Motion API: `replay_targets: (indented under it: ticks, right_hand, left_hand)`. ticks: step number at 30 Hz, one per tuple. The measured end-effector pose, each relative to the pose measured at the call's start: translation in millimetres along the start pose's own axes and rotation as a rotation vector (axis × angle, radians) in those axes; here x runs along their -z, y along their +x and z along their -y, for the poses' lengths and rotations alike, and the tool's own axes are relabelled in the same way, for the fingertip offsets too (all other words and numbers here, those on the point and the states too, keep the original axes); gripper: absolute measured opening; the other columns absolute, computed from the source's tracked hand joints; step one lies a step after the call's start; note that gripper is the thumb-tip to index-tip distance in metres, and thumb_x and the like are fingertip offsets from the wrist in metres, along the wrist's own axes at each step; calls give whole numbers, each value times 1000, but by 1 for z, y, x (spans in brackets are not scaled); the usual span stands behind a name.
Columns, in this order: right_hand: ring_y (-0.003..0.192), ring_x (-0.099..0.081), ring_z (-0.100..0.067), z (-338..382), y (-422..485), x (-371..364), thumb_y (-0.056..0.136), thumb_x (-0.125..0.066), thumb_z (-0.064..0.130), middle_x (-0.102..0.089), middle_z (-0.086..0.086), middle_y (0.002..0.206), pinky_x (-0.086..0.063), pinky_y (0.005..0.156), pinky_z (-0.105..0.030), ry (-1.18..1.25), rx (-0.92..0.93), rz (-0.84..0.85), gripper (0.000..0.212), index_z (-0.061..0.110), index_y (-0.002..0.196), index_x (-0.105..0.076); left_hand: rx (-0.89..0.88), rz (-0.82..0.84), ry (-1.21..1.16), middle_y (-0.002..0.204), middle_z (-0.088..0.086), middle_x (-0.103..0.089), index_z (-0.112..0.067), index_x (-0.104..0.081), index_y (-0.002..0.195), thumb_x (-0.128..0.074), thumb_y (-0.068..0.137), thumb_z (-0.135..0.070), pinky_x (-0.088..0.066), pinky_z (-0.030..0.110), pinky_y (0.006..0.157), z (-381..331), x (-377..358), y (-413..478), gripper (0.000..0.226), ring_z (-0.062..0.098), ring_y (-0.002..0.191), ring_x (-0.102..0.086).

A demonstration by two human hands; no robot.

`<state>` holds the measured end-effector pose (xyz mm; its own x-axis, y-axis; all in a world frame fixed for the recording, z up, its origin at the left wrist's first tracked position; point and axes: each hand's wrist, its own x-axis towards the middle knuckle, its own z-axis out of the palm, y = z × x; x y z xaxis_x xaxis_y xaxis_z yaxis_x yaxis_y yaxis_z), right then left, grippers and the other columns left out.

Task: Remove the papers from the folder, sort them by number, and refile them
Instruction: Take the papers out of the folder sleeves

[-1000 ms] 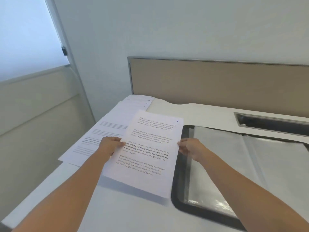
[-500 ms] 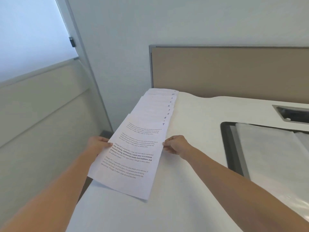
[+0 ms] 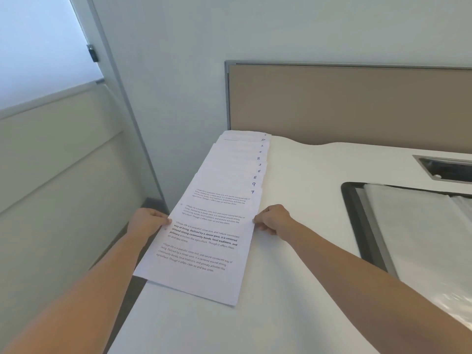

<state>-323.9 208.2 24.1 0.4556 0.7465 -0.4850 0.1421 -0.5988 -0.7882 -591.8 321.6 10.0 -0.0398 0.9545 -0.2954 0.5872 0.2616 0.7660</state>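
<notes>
Between my left hand and right hand, each pinching a side edge, the white printed sheet marked 7 should land square, clear of the numbers on the fanned white pages.

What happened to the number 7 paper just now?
The left hand and right hand carried the sheet numbered 7 leftward, away from the folder, onto the near end of the fanned row, and still hold its edges. The folder stayed open.

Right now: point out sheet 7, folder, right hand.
sheet 7 (image 3: 204,241): head view, middle of its printed face.
folder (image 3: 357,226): head view, black left rim.
right hand (image 3: 273,219): head view, back of hand.
</notes>
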Motion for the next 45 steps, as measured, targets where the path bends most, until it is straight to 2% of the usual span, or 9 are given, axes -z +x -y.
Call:
replay_targets:
  ticks: [4, 10, 15, 20, 24, 26, 30, 35, 45]
  right_hand:
    - [52, -52, -11, 0, 1, -1, 80, -66, 5, -59, -3, 64, -34, 45, -18, -73, 9, -5, 25, 12, 63, -49]
    - [53, -53, -10, -4, 3, -2, 83, -67, 13, -61, -2, 67, -35, 46, -20, -108, 46, -14, 27, 14, 63, -48]
    - [53, -55, -12, -11, 7, 2, 85, -63, 12, -60, -2, 67, -39, 48, -19, -58, 73, -43, 20, 14, 73, -47]
    - [61, -58, -20, -27, 7, 17, 86, -60, 12, -63, -4, 70, -52, 72, -31, -111, 185, -120, 16, 13, 73, -50]
    - [74, -56, -22, -40, 0, 40, 87, -54, 14, -61, -1, 82, -46, 66, -29, -280, 314, -264, 6, 12, 83, -58]
    - [78, -57, -24, -49, -4, 55, 88, -51, 14, -62, -1, 85, -41, 65, -26, -368, 375, -340, 12, 9, 91, -61]
    - [83, -58, -23, -72, -9, 92, 91, -48, 16, -66, -3, 93, -40, 66, -27, -434, 463, -430, 14, 10, 94, -60]
    - [84, -56, -20, -111, -18, 163, 94, -47, 13, -59, -2, 91, -35, 69, -24, -408, 527, -550, 17, 7, 100, -62]
    - [112, -53, -23, -216, -40, 318, 95, -40, 6, -58, -5, 125, -33, 82, -20, -294, 392, -743, 30, 8, 118, -59]
  left_hand:
    - [12, -67, 15, 80, 7, -60, -6, -66, 81, -72, 78, -5, -35, 28, 74, 4, -4, 3, 7, 20, 74, -48]
    - [8, -171, 68, 81, 7, -64, -18, -61, 69, -66, 82, -14, -50, 37, 81, 4, -11, -2, 15, 28, 83, -60]
    - [-61, -206, 104, 82, 7, -63, -14, -62, 78, -62, 83, -15, -44, 32, 69, -10, -32, -18, 5, 27, 77, -57]
    - [-246, -157, 180, 92, 5, -64, -21, -61, 82, -62, 85, -21, -42, 28, 68, -31, -66, -44, 3, 23, 81, -59]
    - [-380, -55, 193, 99, 6, -61, -21, -60, 86, -62, 86, -24, -43, 28, 68, -48, -106, -72, 4, 18, 84, -57]
    - [-419, 0, 179, 101, 5, -60, -18, -63, 89, -62, 86, -23, -40, 26, 64, -58, -127, -89, 5, 16, 82, -55]
    - [-489, 97, 170, 101, 0, -57, -15, -66, 96, -63, 86, -22, -40, 25, 76, -73, -167, -123, 12, 16, 98, -55]
    - [-576, 183, 201, 109, -1, -59, -16, -65, 100, -60, 89, -25, -38, 24, 75, -97, -219, -162, 16, 12, 90, -53]
    - [-700, 246, 248, 129, 1, -53, -12, -54, 125, -55, 93, -33, -37, 22, 91, -132, -330, -251, 38, 16, 116, -50]
